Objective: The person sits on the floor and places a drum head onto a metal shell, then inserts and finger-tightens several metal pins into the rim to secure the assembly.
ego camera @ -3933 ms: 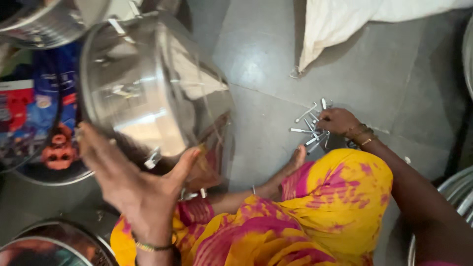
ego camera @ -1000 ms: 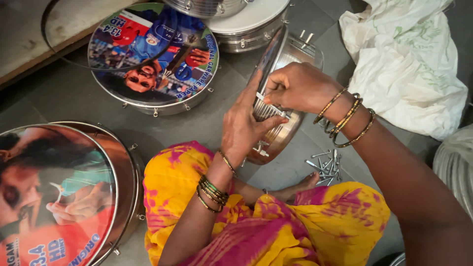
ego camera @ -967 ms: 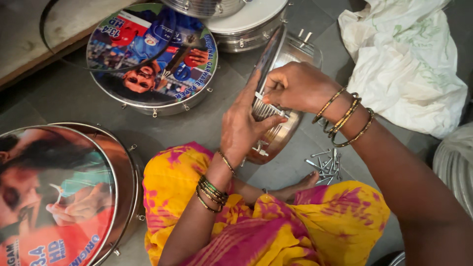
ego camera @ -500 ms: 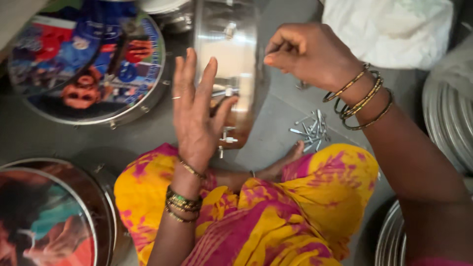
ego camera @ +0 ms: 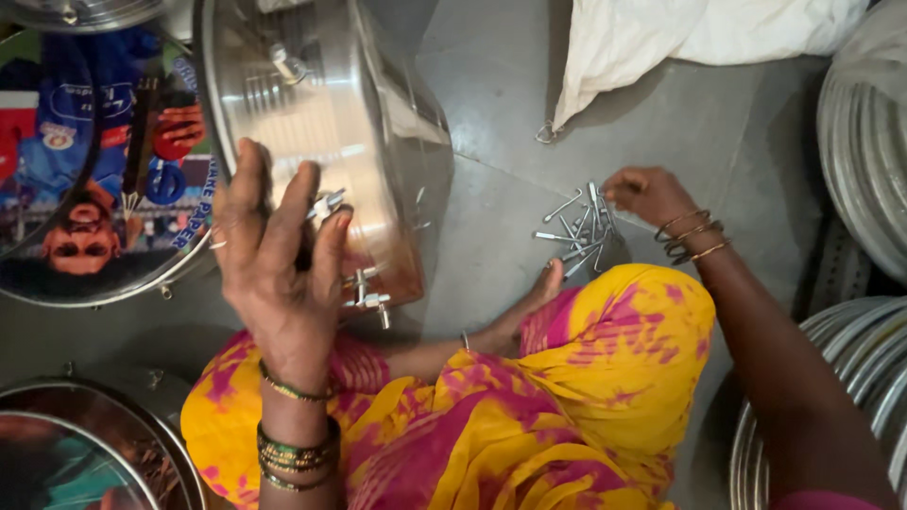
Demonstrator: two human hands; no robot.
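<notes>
Steel drum shell (ego camera: pixel 321 123) is steadied on edge by spread left hand (ego camera: pixel 279 260); hooks (ego camera: pixel 578 227) are pinched by right hand (ego camera: pixel 647 194), kept within reach.

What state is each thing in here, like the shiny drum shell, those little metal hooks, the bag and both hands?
Steel drum shell: tilted on its side, propped by the left hand.
Left hand: fingers spread against the shell's rim.
Right hand: reaching down, fingertips at the hooks.
Metal hooks: loose pile on the floor.
White bag: crumpled, lying on the floor.
Printed drum: lying flat, face up.
</notes>
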